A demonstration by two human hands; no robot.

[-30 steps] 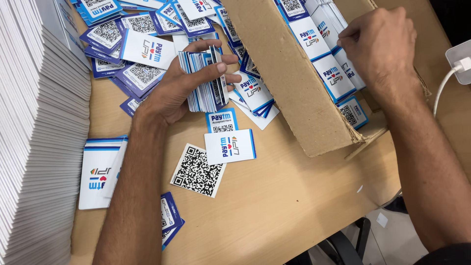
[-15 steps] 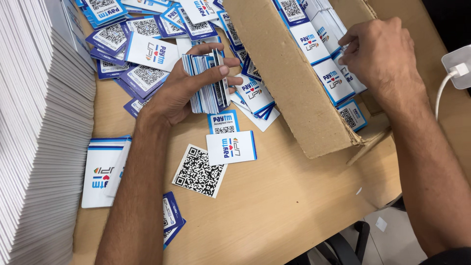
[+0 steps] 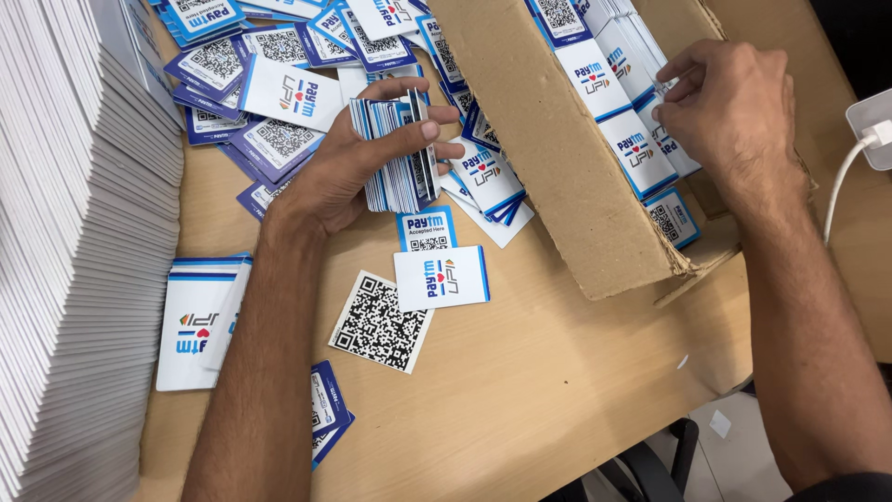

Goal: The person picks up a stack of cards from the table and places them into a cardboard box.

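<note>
Your card stack [image 3: 398,153]: thin cards held on edge, white w/ blue borders, edges fanned slightly, sitting above the table [image 3: 557,390] centre-left. More of the same cards stand packed in rows in the cardboard box [image 3: 548,158], upper right, box lying w/ its flap toward you.

Around: loose cards [image 3: 279,84] scattered top-left, some blue-backed w/ square code patterns. A white card [image 3: 441,277] and a code sheet [image 3: 379,322] lie flat just below the stack, touching each other. A larger white card [image 3: 197,321] lies beside your left forearm. Tall pile of white sheets [image 3: 74,260] fills the left edge. White charger w/ cable [image 3: 869,130] at far right. The box wall stands between your two hands.

Left hand [image 3: 358,163]: curled around the stack, thumb on top, fingers along the far side, firm grip. Right hand [image 3: 734,112]: inside the box, fingertips [image 3: 671,85] pinched nearly closed on the top edges of the boxed cards; can't tell whether a card is actually lifted.
</note>
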